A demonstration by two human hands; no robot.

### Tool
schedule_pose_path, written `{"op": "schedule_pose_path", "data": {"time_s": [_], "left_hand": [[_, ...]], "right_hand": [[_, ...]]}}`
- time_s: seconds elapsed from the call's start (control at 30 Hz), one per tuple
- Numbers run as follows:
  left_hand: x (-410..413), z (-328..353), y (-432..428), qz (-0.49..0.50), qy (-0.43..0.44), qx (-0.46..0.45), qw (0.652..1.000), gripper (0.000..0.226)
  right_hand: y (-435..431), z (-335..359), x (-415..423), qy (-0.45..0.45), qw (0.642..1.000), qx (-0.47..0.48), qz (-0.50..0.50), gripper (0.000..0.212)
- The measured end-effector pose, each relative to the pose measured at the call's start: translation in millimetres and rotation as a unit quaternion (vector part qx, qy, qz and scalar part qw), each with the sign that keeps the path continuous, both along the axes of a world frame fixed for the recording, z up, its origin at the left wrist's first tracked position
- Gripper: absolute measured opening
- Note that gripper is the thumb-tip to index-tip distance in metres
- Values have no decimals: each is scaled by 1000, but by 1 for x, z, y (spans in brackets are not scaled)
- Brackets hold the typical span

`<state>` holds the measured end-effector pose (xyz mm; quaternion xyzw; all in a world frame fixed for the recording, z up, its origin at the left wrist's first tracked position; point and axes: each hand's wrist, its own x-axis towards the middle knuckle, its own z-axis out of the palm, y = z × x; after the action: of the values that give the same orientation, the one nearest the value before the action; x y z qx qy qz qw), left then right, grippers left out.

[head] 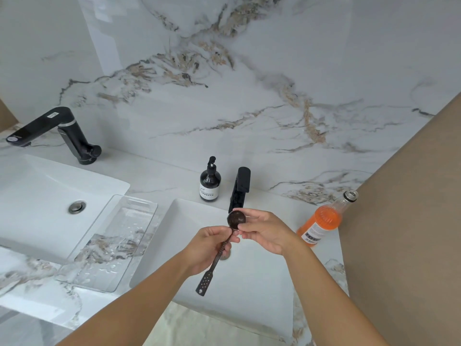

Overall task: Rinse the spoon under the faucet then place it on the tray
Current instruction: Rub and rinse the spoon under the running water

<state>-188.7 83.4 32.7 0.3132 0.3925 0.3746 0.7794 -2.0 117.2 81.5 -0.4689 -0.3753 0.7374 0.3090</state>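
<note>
A dark spoon (212,268) with a round bowl and a long twisted handle is held over the right white sink (249,283). My left hand (209,245) grips the handle just below the bowl. My right hand (264,231) pinches the bowl's edge with its fingertips. The bowl sits directly beneath the spout of the black faucet (240,188). No running water is visible. A clear plastic tray (139,203) lies on the counter between the two sinks, left of my hands.
A dark pump soap bottle (210,183) stands left of the faucet. An uncapped bottle of orange liquid (324,218) leans at the sink's right. A second sink (37,196) with its own black faucet (59,133) is at the left. A beige wall (411,221) runs along the right.
</note>
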Motion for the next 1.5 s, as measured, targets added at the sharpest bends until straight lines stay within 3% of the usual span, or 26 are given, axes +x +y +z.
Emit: {"op": "schedule_pose_path", "data": {"time_s": [0.27,0.43,0.67,0.9,0.97,1.03,1.2,1.27,1.37,1.5], "left_hand": [[-14,1,10,-89,-51,17,995,37],[-12,14,23,-93,-80,52,991,41],[-11,37,41,-68,116,173,976,22],[-16,49,53,-59,219,246,942,22],[-16,55,55,-1,306,342,889,20],[-18,64,58,61,396,460,792,15],[-34,77,71,69,509,569,642,31],[-37,78,67,57,533,597,597,30],[-41,76,60,74,555,621,548,29],[-40,78,54,88,585,646,483,32]], "right_hand": [[20,86,7,73,985,157,-14,44],[20,123,6,107,965,241,4,46],[3,110,-10,117,952,283,-15,41],[-7,114,-1,103,943,318,13,43],[-12,117,0,103,938,332,21,43],[-21,114,-1,92,937,336,30,39],[-48,75,-8,-30,937,340,73,34],[-54,62,-5,-155,891,417,87,42],[-61,48,-3,-287,773,557,100,51],[-73,23,-1,-299,728,606,121,50]]}}
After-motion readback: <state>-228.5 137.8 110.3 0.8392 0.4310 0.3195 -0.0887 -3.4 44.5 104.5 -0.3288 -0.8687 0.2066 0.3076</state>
